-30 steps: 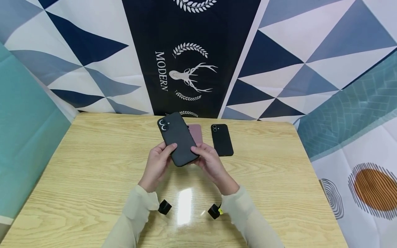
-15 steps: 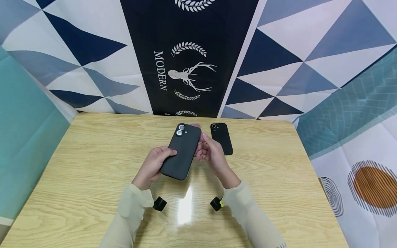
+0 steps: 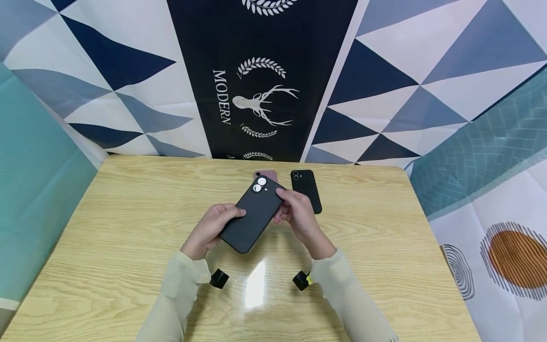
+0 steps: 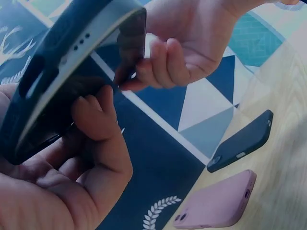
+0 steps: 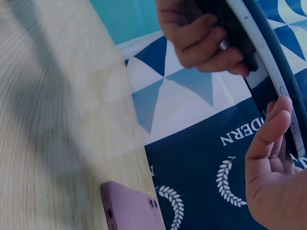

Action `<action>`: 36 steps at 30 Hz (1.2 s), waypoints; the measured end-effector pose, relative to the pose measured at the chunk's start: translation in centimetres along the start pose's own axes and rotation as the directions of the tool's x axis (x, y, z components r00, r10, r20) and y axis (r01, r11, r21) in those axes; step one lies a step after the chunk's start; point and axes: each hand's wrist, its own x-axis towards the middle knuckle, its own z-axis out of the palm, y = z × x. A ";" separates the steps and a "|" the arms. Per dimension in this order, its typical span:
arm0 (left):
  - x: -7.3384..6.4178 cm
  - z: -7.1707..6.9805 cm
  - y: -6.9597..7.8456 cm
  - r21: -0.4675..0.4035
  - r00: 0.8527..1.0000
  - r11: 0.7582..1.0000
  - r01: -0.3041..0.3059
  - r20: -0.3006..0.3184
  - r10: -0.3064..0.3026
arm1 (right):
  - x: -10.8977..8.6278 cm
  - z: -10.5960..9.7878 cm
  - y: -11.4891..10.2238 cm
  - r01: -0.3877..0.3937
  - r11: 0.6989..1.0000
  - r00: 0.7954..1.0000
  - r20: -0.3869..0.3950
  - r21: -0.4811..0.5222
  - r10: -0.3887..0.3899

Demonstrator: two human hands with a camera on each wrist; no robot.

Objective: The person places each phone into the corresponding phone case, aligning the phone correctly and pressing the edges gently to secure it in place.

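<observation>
Both hands hold a phone in a black case [image 3: 253, 216] above the table, back side up, its camera end toward the far right. My left hand [image 3: 212, 228] grips the near left side, thumb flat on the back and fingers curled underneath. At the far right corner my right hand [image 3: 299, 216] pinches the phone and case, thumb on top. In the right wrist view a silver phone edge [image 5: 261, 45] shows beside the case, which stands partly off it. The left wrist view shows the case's bottom end with its port cutouts and the dark screen beneath.
A pink phone [image 3: 267, 175] lies at the back of the wooden table [image 3: 141, 228], partly covered in the head view by the held phone. To its right lies another black phone or case [image 3: 307, 190]. Patterned cloth [image 3: 260, 71] hangs behind the table's far edge.
The held phone has turned clockwise, its camera end swinging from far left to far right. My right hand has shifted from the near right corner to the far right corner.
</observation>
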 end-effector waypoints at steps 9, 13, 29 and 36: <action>-0.1 -1.2 0.5 -0.148 1.000 0.989 0.015 -0.008 -0.017 | -0.2 0.0 0.0 0.085 0.991 0.996 -0.044 0.099 -0.081; -0.4 -1.5 0.5 -0.086 0.998 0.996 0.002 0.063 0.003 | -0.1 0.1 0.0 0.135 0.979 0.987 -0.103 0.153 -0.120; -0.3 -0.9 0.3 -0.073 0.965 0.968 -0.241 -0.129 0.230 | -0.3 -0.4 -0.1 0.042 0.982 0.989 -0.129 -0.186 -0.066; -0.2 -0.9 0.5 -0.077 0.965 0.969 -0.236 -0.139 0.224 | -0.7 -0.1 -0.1 0.088 0.972 0.973 -0.188 -0.219 -0.131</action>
